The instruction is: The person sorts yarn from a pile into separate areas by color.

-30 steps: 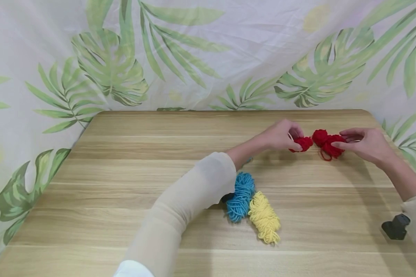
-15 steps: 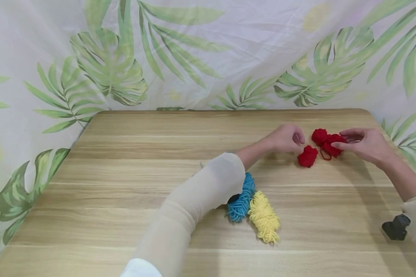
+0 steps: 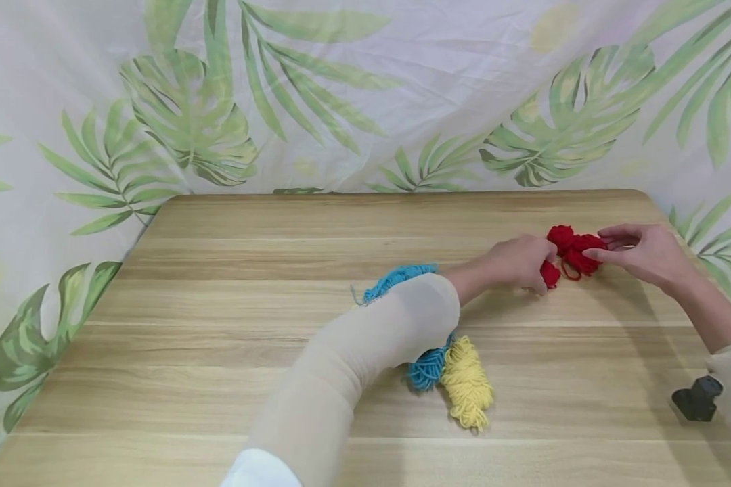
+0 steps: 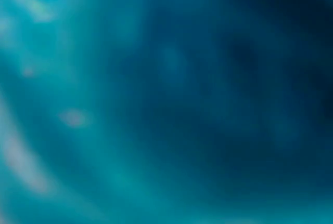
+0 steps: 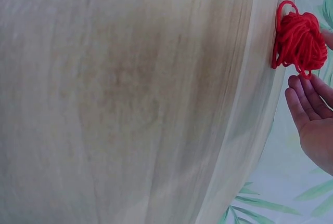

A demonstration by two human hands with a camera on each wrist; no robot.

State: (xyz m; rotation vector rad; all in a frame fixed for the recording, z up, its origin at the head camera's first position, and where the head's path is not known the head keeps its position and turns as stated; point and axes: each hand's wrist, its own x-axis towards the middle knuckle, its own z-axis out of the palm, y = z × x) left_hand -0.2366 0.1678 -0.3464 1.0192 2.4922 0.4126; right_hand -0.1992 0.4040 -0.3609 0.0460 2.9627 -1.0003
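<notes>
At the far right of the table, my left hand [image 3: 524, 262] holds a small red ball of yarn [image 3: 549, 274], partly hidden by its fingers. Just right of it lies a larger red bundle of yarn [image 3: 585, 253] with a loose loop, plus a rounded red lump [image 3: 561, 237] at its upper left. My right hand [image 3: 646, 253] holds the bundle's right end between thumb and fingers. In the right wrist view the bundle [image 5: 299, 42] sits above the fingertips [image 5: 294, 81]. Only blurred blue yarn [image 4: 104, 130] fills the left wrist view.
A blue skein [image 3: 428, 370] lies under my left sleeve beside a yellow skein [image 3: 468, 384]. More blue yarn [image 3: 399, 276] shows behind the sleeve. A small black object [image 3: 697, 399] is by my right sleeve. A leaf-print cloth [image 3: 341, 101] hangs behind the wooden table [image 3: 219, 270].
My left hand drew away from the small red ball, leaving it lower on the table, then moved right and down to take hold of it again. My right hand has stayed in place.
</notes>
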